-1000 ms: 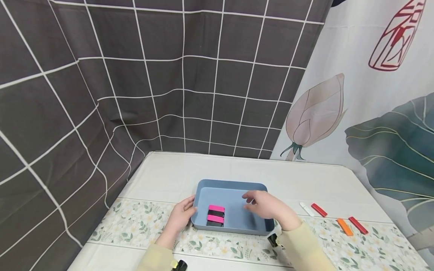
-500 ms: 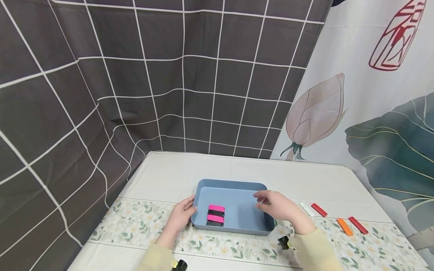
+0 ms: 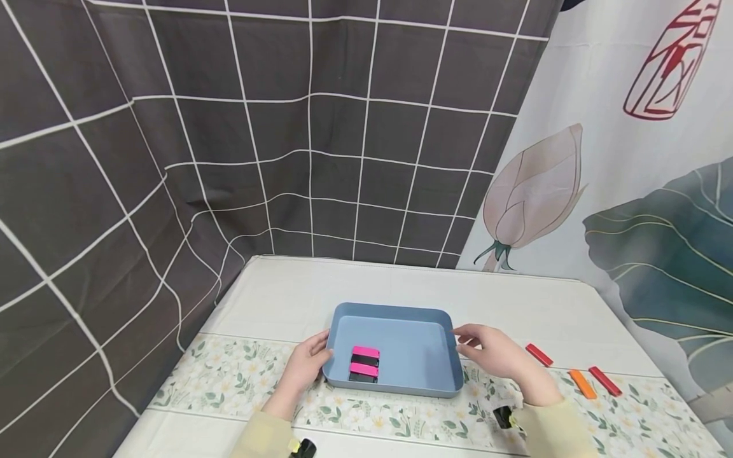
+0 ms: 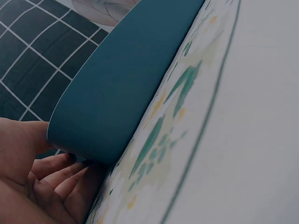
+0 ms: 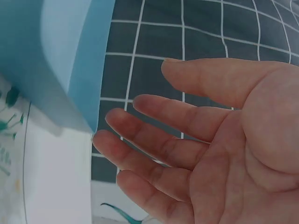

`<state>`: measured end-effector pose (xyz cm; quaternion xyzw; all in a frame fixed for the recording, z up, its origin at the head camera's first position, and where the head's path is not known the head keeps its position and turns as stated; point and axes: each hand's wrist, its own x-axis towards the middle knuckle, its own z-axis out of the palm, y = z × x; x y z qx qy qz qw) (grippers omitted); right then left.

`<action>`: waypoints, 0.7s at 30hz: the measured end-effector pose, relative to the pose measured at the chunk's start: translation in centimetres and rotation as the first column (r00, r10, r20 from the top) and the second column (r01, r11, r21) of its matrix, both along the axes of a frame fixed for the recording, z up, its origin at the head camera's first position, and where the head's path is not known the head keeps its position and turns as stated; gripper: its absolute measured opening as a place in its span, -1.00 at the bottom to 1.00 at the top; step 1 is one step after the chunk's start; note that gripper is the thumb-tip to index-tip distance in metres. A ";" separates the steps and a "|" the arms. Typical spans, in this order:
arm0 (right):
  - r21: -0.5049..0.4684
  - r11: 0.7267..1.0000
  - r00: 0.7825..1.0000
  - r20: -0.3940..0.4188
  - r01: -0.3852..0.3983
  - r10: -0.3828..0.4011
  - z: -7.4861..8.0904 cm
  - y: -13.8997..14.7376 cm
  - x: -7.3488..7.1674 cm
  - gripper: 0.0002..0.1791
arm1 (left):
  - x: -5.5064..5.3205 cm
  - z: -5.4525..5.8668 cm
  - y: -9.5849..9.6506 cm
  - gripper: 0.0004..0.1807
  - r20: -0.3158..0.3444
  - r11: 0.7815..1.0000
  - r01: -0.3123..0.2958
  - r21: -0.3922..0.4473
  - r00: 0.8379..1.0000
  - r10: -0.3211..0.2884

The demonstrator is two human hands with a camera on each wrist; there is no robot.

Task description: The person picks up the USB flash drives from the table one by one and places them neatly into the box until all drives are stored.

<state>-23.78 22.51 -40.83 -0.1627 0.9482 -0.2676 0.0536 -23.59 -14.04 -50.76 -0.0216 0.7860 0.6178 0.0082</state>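
Note:
A shallow blue tray [image 3: 401,388] lies on the table in the head view. My left hand [image 3: 306,362] holds its left end, the thumb over the rim and the fingers against the outside. In the left wrist view, the thumb passes behind the tray wall [image 4: 117,84]. Inside the tray at the left lie small flat bars in alternating pink [image 3: 365,352] and black [image 3: 364,360], set in a row. My right hand [image 3: 495,351] hovers just past the tray's right rim, fingers loosely extended and holding nothing. Its palm [image 5: 224,172] shows bare in the right wrist view.
To the right on the table lie a red bar [image 3: 539,355], an orange bar [image 3: 582,384] and another red bar [image 3: 605,380]. The table [image 3: 286,286] backs onto a dark gridded curtain [image 3: 338,127], with a printed white curtain [image 3: 601,83] on the right.
My right hand has moved right, from over the tray to outside its right rim, and now covers the white bar. The left hand and the tray have stayed put.

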 end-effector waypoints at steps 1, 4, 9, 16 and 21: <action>0.001 1.000 1.000 0.001 0.005 -0.005 -0.1 0.2 0.0 -0.60 | 0.0 0.0 0.0 -0.42 -0.002 1.000 0.002 0.000 1.000 -0.002; -0.013 1.000 1.000 0.007 0.018 -0.018 -0.4 0.9 0.1 -0.61 | 0.0 0.0 -0.1 -0.43 -0.005 1.000 0.006 0.004 1.000 -0.006; -0.040 0.999 1.000 0.008 0.022 -0.021 -0.9 2.0 0.4 -0.62 | 0.1 0.1 -0.1 -0.43 -0.008 1.000 0.009 0.006 1.000 -0.009; -0.057 0.997 0.998 0.010 0.057 -0.056 -2.0 3.5 0.4 -0.63 | 0.0 -0.1 -0.1 -0.43 0.008 1.000 0.001 0.008 1.000 -0.001; -0.057 0.993 0.995 0.011 0.104 -0.103 -2.7 4.3 0.2 -0.63 | 0.0 0.0 -0.1 -0.42 0.012 1.000 0.002 0.003 1.000 -0.002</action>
